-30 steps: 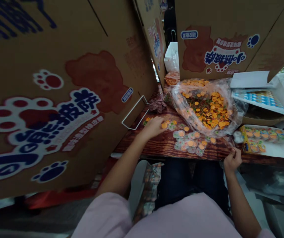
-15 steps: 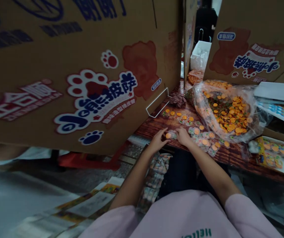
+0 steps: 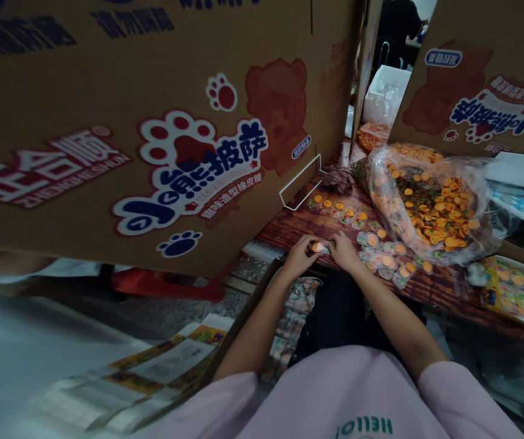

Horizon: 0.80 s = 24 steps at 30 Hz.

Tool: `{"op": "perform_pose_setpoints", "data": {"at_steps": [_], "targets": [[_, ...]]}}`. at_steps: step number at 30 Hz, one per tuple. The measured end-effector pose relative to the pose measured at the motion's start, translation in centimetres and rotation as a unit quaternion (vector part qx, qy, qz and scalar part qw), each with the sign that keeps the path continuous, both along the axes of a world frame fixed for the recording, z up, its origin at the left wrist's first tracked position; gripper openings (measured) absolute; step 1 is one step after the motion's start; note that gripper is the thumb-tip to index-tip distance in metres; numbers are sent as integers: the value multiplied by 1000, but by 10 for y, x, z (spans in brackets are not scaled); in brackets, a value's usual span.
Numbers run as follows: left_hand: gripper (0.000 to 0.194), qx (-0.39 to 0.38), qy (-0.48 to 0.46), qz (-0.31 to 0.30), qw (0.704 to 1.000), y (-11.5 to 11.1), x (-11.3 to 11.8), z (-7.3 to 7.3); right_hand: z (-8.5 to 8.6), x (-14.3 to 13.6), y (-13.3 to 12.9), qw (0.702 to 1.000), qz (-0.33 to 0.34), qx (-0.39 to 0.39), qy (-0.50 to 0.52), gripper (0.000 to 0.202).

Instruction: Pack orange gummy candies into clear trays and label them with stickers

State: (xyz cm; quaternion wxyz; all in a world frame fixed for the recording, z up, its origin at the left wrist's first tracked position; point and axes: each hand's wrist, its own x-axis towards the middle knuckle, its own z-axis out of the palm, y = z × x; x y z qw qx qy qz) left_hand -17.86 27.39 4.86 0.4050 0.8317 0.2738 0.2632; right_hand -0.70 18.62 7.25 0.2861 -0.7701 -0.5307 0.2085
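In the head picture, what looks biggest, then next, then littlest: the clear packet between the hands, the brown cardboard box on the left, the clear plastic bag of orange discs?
1. Brown cardboard box on the left
2. Clear plastic bag of orange discs
3. Small clear packet

A small, pale packet [image 3: 320,247] showing orange toward its left end is pinched between the left hand [image 3: 301,257] and the right hand [image 3: 344,251], by the near edge of the table [image 3: 285,228]; its tilt seems roughly level, though blurred.
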Motion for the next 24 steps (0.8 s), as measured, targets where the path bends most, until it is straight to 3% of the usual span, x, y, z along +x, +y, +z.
{"op": "perform_pose_setpoints", "data": {"at_steps": [5, 14, 17, 20, 24], "targets": [[53, -1, 3, 15, 1000, -2, 2, -5, -5, -1, 2, 1000, -15, 18, 9, 14], [60, 19, 9, 32, 999, -1, 1, -8, -12, -2, 0, 999, -3, 36, -24, 20], [49, 58, -4, 49, 997, -11, -2, -7, -12, -5, 1, 999, -3, 44, -31, 26], [36, 66, -12, 113, 991, -30, 2, -12, -12, -9, 1, 998, -13, 48, -29, 33], [41, 47, -38, 251, 966, -52, 15, -21, -14, -9, -3, 998, -8, 58, -11, 35]]}}
